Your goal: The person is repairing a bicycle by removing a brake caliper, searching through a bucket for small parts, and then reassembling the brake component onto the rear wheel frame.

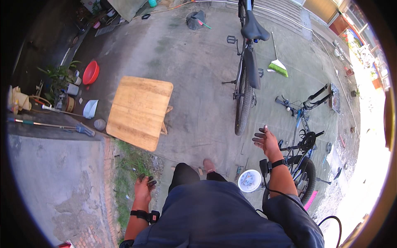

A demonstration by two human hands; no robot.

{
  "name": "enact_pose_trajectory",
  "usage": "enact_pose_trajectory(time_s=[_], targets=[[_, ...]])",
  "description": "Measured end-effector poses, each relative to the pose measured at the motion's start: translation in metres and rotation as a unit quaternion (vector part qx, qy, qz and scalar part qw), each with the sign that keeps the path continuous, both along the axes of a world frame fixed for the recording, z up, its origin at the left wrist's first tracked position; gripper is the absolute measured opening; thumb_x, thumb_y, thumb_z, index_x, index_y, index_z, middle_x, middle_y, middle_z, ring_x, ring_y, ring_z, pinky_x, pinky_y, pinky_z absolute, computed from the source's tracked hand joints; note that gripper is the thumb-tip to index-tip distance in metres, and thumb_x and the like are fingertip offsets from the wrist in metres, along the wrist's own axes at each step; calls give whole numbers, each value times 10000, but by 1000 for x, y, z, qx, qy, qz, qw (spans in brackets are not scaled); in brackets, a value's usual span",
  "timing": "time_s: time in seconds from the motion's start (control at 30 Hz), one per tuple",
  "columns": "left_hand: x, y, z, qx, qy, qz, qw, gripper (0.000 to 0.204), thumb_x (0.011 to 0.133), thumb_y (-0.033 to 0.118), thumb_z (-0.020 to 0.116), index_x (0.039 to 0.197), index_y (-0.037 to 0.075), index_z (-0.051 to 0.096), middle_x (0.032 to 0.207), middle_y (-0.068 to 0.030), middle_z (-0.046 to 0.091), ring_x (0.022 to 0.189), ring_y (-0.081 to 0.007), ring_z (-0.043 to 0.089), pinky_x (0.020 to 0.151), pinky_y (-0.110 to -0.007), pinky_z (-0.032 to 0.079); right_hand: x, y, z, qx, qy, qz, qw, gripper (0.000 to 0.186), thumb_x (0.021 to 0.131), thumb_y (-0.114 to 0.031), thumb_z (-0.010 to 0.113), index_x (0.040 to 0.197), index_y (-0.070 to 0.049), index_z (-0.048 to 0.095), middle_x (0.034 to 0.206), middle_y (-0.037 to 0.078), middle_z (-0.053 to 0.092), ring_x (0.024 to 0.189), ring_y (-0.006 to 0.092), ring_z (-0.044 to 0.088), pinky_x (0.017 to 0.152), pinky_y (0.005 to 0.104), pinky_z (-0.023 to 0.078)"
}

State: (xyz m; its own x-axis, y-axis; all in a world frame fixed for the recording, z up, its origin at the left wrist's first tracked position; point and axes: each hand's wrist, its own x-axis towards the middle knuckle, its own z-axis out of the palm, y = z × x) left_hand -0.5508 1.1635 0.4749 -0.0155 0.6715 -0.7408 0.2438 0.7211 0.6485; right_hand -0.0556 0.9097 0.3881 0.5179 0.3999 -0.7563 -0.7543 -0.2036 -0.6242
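My right hand (266, 142) is raised with blackened fingers apart, empty, above and beside a blue and black bicycle (307, 173) lying without a front wheel at the right. My left hand (144, 186) hangs at my left side over some grass, empty, its darkened fingers loosely bent and apart. A white bucket (249, 180) with small unclear items inside stands below my right hand. Ahead of me an upright black bicycle (255, 29) shows its saddle and rear tyre. A square wooden folding table (138, 111) stands ahead on the left.
A red basin (90, 72), potted plants and cleaning tools line the left side, beside a low concrete wall (58, 173). A green broom (278, 67) lies beyond the bicycles. A hose (326, 47) runs along the back and right. Small tools lie on the ground near the bucket.
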Motion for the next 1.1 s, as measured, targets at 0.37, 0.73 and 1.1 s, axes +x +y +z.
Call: enact_pose_trajectory(time_s=[0.37,0.73,1.1], targets=[[263,310,-6,48,-34,-132,989,354,929,143,515,1263,94,408,1004,-115,611,752,-219,637,589,-309,507,124,117,2,-14,-17,-154,988,750,901,-605,438,1349,-7,369,1239,217,528,975,334,619,780,419,509],[708,493,61,348,-18,-484,802,509,868,194,635,1284,-25,442,1031,-120,623,817,-161,639,684,-282,508,183,192,-27,-27,149,-257,954,832,897,-674,329,1409,-21,286,1299,150,506,1095,317,561,884,515,436],[1067,552,94,590,55,-621,513,578,807,316,692,1198,-66,503,1143,-229,582,1087,-335,561,940,-380,431,169,236,0,28,173,-546,819,802,858,-695,410,1308,-32,450,1254,101,543,1098,294,547,895,466,444]])
